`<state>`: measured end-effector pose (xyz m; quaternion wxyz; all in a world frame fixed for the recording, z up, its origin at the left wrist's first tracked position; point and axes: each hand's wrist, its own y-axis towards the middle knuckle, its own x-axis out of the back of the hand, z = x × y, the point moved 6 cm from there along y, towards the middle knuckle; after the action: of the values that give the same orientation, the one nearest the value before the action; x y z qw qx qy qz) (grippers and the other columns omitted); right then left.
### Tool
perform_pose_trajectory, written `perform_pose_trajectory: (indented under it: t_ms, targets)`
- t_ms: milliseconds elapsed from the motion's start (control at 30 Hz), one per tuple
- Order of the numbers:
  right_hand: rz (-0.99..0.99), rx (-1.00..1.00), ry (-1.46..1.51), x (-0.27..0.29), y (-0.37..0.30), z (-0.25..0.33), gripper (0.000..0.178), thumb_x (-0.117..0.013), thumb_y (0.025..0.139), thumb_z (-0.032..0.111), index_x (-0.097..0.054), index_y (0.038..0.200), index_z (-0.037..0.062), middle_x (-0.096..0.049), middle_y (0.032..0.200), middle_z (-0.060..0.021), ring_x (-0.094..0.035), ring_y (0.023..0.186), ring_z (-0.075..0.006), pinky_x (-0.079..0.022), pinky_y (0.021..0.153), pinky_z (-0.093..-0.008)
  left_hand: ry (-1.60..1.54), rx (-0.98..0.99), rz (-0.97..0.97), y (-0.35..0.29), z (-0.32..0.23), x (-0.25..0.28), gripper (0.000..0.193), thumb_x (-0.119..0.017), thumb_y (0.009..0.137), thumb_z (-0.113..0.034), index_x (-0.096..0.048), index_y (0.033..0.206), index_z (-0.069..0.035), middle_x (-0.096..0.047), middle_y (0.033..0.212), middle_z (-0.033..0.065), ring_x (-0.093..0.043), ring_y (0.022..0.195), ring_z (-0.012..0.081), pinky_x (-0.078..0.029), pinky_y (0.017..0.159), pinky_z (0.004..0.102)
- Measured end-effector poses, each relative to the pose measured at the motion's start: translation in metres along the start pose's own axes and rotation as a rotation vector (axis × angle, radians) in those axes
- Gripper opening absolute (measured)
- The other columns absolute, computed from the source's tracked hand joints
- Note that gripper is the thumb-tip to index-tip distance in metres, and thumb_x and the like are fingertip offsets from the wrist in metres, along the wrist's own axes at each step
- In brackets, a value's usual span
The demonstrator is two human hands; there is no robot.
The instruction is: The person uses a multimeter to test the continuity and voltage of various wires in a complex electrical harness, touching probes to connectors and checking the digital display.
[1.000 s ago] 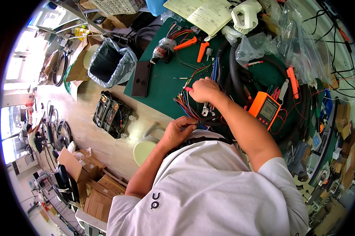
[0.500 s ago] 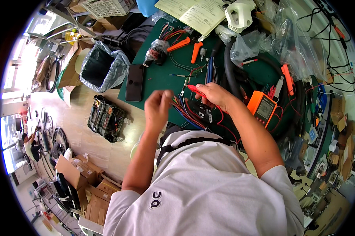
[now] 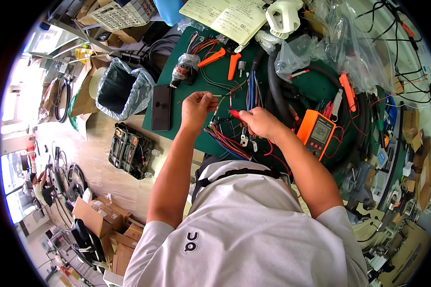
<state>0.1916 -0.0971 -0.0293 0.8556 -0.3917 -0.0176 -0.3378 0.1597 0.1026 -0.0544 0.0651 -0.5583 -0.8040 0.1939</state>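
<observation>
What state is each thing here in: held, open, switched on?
Left hand, pinching a thin wire
Right hand, closed around the red probe
Red probe, held; tip contact unclear
Orange meter, screen facing up; reading too small to tell
Phone, lying flat, upper face dark
Notebook, open
Bin, open and lined
Cardboard box, flap up

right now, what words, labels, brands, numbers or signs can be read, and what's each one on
White shirt: dark logo with large letters, not copied out here.
Open notebook: rows of handwriting, too small to read.
Orange meter: display and button markings, too small and blurred to read.
Bottle: lettering on its label, too blurred to read.
</observation>
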Motion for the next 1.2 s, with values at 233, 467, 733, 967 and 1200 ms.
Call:
perform_pose_trajectory:
  t_ms: [233,467,733,967,1200]
  targets:
    - [-0.257,0.034,-0.541,0.006,-0.020,0.020,0.049,-0.050,0.093,0.040,-0.068,0.074,-0.0024,-0.067,0.080,-0.0275,-0.066,0.077,-0.0427,-0.052,0.072,-0.0501,-0.243,0.015,-0.019,0.007,0.021,0.001,0.022,-0.065,0.094,-0.017,-0.062,0.103,0.002,-0.068,0.097,0.0106,-0.066,0.087,0.0155,-0.055,0.078,0.0261]
    - [-0.377,0.035,-0.603,0.017,-0.041,0.021,0.043,-0.054,0.092,0.038,-0.067,0.080,-0.0013,-0.067,0.077,-0.0237,-0.066,0.077,-0.0413,-0.052,0.070,-0.0502,-0.268,-0.174,-0.059,-0.004,0.005,-0.006,0.017,-0.063,0.094,-0.013,-0.062,0.104,0.001,-0.069,0.102,0.0104,-0.066,0.091,0.0153,-0.054,0.082,0.0274]
    - [-0.513,-0.016,-0.627,0.031,-0.063,0.016,0.039,-0.055,0.093,0.039,-0.061,0.085,0.0017,-0.067,0.072,-0.0190,-0.066,0.074,-0.0390,-0.051,0.066,-0.0498,-0.336,-0.335,-0.071,-0.007,-0.003,-0.014,0.011,-0.058,0.096,-0.005,-0.057,0.103,0.003,-0.068,0.104,0.0118,-0.065,0.094,0.0153,-0.052,0.087,0.0281]
    - [-0.637,0.143,-0.804,0.038,-0.072,0.030,0.026,-0.061,0.092,0.028,-0.058,0.082,0.0046,-0.065,0.070,-0.0151,-0.065,0.070,-0.0370,-0.051,0.060,-0.0480,-0.289,-0.361,-0.001,-0.003,-0.010,-0.020,0.015,-0.057,0.096,-0.004,-0.059,0.108,0.005,-0.068,0.103,0.0119,-0.064,0.093,0.0136,-0.052,0.087,0.0273]
    - [-0.637,0.506,-0.618,0.051,-0.088,0.068,0.029,-0.070,0.084,0.022,-0.059,0.104,0.0037,-0.064,0.087,-0.0110,-0.060,0.082,-0.0322,-0.049,0.076,-0.0419,0.023,-0.401,0.124,-0.009,-0.022,-0.041,0.043,-0.059,0.095,-0.004,-0.048,0.137,0.004,-0.070,0.101,0.0083,-0.063,0.093,0.0100,-0.049,0.087,0.0241]
